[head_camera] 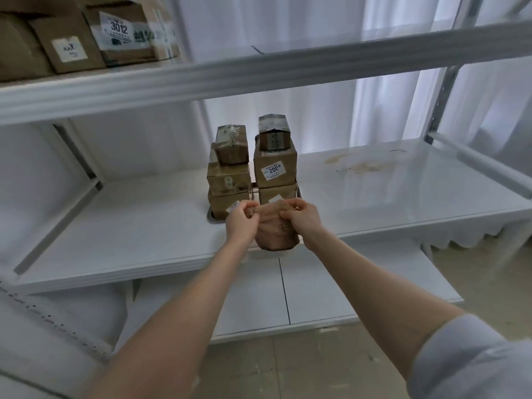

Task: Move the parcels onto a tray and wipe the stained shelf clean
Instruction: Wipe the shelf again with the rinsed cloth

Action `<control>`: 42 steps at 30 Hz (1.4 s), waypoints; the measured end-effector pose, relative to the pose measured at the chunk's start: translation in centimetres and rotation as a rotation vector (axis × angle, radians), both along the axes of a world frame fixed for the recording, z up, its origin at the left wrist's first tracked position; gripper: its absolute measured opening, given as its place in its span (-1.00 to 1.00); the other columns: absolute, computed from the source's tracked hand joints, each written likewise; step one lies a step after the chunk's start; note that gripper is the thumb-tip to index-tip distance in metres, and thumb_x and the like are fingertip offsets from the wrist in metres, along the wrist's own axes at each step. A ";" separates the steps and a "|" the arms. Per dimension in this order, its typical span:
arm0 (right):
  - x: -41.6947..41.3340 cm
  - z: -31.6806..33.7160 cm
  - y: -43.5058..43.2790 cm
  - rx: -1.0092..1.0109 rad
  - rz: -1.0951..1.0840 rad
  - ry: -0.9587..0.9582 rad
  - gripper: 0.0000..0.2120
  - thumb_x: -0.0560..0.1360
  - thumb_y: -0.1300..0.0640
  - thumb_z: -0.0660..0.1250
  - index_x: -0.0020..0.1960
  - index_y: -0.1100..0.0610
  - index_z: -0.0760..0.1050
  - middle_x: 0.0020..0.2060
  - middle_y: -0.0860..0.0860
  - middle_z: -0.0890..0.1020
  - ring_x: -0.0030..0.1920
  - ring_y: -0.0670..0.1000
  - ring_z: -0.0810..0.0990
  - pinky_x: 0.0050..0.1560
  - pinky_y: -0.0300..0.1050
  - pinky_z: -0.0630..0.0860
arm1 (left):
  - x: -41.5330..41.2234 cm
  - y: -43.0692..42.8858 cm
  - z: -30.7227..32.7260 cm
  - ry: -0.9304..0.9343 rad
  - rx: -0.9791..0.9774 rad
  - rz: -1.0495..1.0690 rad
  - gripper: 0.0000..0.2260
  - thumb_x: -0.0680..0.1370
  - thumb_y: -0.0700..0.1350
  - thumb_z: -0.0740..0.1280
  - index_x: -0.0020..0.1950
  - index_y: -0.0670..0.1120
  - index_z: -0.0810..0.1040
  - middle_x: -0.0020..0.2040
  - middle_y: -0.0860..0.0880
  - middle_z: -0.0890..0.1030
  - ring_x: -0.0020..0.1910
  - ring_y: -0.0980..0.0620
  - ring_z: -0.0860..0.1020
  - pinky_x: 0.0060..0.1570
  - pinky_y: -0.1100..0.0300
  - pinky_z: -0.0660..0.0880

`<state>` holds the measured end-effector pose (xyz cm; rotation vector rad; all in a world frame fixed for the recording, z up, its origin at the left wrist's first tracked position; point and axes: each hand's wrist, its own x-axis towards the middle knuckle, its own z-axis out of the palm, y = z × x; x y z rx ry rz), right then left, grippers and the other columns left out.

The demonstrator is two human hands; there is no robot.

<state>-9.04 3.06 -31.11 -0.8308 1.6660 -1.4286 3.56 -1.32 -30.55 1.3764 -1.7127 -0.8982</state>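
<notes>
cardboard parcels [250, 165] sit at centre frame in two stacks side by side, each three boxes high. the middle box of the right stack carries a white label with a number beginning 200. both stacks rest on a metal tray [211, 217]; only its rim shows, at lower left of the stacks.

the tray stands on the white shelf [129, 220] that crosses the middle of the frame. a tan stain [362, 167] is smeared on the shelf surface right of the stacks, towards centre right.

the left hand [240, 223] and right hand [300, 218] are just below the stacks, close together. both have fingers curled, pinching the top edge of a brownish cloth [276, 234]. the cloth hangs between them, over the front edge of the shelf.

more boxes [86, 38] sit on the upper shelf [259, 70] at upper left. a white curtain [316, 18] hangs behind. a pale sleeve [472, 361] shows at lower right.
</notes>
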 end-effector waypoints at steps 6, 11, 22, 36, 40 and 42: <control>-0.5 -1.4 -4.0 0.095 -0.006 0.000 -0.67 0.50 0.24 0.33 0.26 0.10 0.45 0.00 0.03 0.52 -0.07 0.01 0.51 -0.06 -0.12 0.50 | 1.9 -5.5 -3.3 -0.412 0.157 -0.091 -0.57 0.54 -0.19 0.28 0.42 -0.09 0.39 0.35 -0.16 0.46 0.28 -0.14 0.46 0.23 0.14 0.40; -5.0 -4.2 -4.0 0.224 -0.068 -0.001 -0.75 0.54 0.25 0.28 0.21 0.16 0.47 -0.10 0.06 0.54 -0.14 0.01 0.49 -0.02 -0.08 0.52 | -0.5 -6.9 -7.3 -0.780 0.193 -0.209 -0.46 0.55 -0.02 0.24 0.51 0.10 0.19 0.46 -0.11 0.27 0.36 -0.22 0.32 0.35 -0.01 0.31; -14.9 -6.3 -2.1 0.293 -0.400 0.045 -0.73 0.49 0.28 0.26 0.16 0.15 0.55 0.06 0.11 0.59 0.03 0.08 0.52 0.16 0.00 0.53 | -16.0 -4.5 -9.3 -0.495 0.152 -0.587 -0.67 0.53 -0.14 0.32 0.30 0.02 0.54 0.30 0.02 0.50 0.31 0.00 0.45 0.21 0.31 0.30; -35.3 -4.1 5.6 0.272 -0.563 0.050 -0.78 0.51 0.19 0.26 0.13 0.15 0.56 0.11 0.10 0.62 0.17 0.14 0.55 0.25 -0.01 0.46 | -37.0 3.5 -4.0 0.089 0.664 -0.686 -0.80 0.49 -0.19 0.36 0.09 -0.06 0.65 -0.03 -0.05 0.66 -0.05 0.04 0.59 -0.08 0.19 0.54; -39.2 -2.2 6.0 0.163 -0.443 0.016 -0.79 0.56 0.01 0.26 0.06 0.13 0.49 0.06 0.08 0.62 0.12 0.11 0.55 0.14 0.00 0.48 | -40.4 3.1 -1.0 0.353 0.567 -0.535 -0.71 0.50 -0.31 0.29 0.19 -0.13 0.61 0.06 -0.10 0.60 0.01 -0.04 0.55 -0.06 0.12 0.55; -39.2 -1.2 5.7 0.138 -0.290 -0.073 -0.67 0.55 -0.14 0.26 0.15 0.09 0.45 0.01 0.02 0.57 0.07 0.07 0.53 -0.07 -0.09 0.43 | -40.5 2.6 -0.3 0.384 0.531 -0.515 -0.68 0.51 -0.32 0.28 0.22 -0.10 0.59 0.06 -0.08 0.60 -0.03 -0.02 0.56 -0.09 0.15 0.55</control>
